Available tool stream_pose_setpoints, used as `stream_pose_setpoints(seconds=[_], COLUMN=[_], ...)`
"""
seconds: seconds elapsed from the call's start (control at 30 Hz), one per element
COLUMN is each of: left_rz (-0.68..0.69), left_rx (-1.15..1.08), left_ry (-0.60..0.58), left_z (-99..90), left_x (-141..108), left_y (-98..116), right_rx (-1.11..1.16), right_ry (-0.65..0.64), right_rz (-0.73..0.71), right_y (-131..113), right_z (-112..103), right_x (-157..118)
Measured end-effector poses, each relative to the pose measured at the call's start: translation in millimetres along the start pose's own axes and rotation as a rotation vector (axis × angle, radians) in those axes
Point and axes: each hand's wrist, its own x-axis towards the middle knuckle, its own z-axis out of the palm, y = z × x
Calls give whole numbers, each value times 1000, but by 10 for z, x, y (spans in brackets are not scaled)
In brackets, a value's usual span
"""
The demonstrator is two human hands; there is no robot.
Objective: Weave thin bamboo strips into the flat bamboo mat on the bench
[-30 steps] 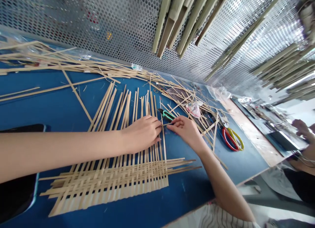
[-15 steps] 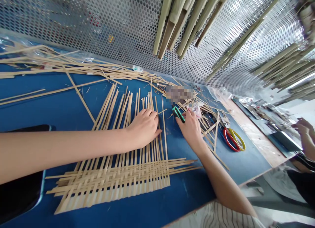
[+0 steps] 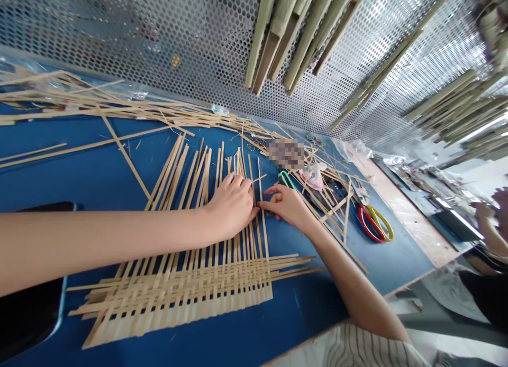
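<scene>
A partly woven mat of pale bamboo strips lies on the blue table, its weave at the near side and the long strips fanning away from me. My left hand rests palm down on these strips, its fingers curled over several of them and its fingertips partly hidden. Close beside it, my right hand is bent in, thumb and fingers at the outermost bamboo strip on the mat's right side. Just beyond the right hand lies a cutter with a green-edged handle, partly covered by the hand.
Red-and-yellow-handled scissors lie at the right. Loose strips run along the perforated metal screen, and a plastic bag sits among others. A dark, flat object is at the left. Another person's hand shows far right.
My right hand has moved left, away from the green-edged cutter to the mat's outermost strip beside my left hand. My left hand has stayed on the strips.
</scene>
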Motion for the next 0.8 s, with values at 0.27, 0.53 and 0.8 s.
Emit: stream_pose_setpoints(seconds=[0.27,0.53,0.8], left_rz=[11,101,266], left_rx=[-23,-110,-182], left_ry=[-20,-29,-67], left_z=[53,51,-42], left_x=[100,100,84], left_y=[-37,-111,-144], right_rx=[-80,0,-56], right_ry=[-53,-39,107], right_rz=[191,96,-75], right_y=[-77,-80,154], right_z=[-45,-61,-175], right_x=[-7,-48,-36])
